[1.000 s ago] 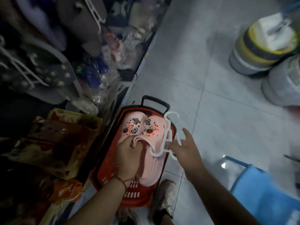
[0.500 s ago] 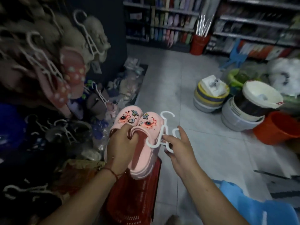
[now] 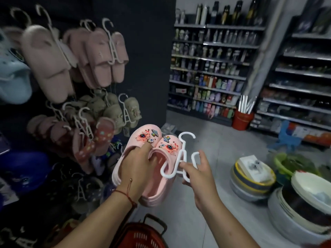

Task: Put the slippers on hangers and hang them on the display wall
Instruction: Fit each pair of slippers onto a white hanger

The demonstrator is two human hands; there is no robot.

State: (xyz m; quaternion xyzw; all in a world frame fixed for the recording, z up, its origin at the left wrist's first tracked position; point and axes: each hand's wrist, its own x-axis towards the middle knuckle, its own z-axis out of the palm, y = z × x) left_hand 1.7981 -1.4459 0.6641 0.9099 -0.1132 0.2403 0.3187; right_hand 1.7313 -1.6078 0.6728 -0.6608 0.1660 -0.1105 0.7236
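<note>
**Pink slippers and hanger held before the display wall**

My left hand (image 3: 138,173) grips the pair of pink slippers (image 3: 154,158) from above, fingers curled over both openings, the toes with their small charms pointing up and away from me. My right hand (image 3: 198,173) pinches the lower part of a white plastic hanger (image 3: 180,156), its hook uppermost. The hanger lies just beside the right-hand slipper, one of its lower arms against that slipper's opening; whether it is threaded in, I cannot tell. The two hands are close together at chest height. To my left, the dark display wall (image 3: 148,68) carries hung pairs: pale pink slippers (image 3: 100,56) above, beige ones (image 3: 131,110) and dark red ones (image 3: 86,140) below. A red basket (image 3: 143,235) sits on the floor beneath my arms. Stacked basins (image 3: 250,178) stand on my right.
</note>
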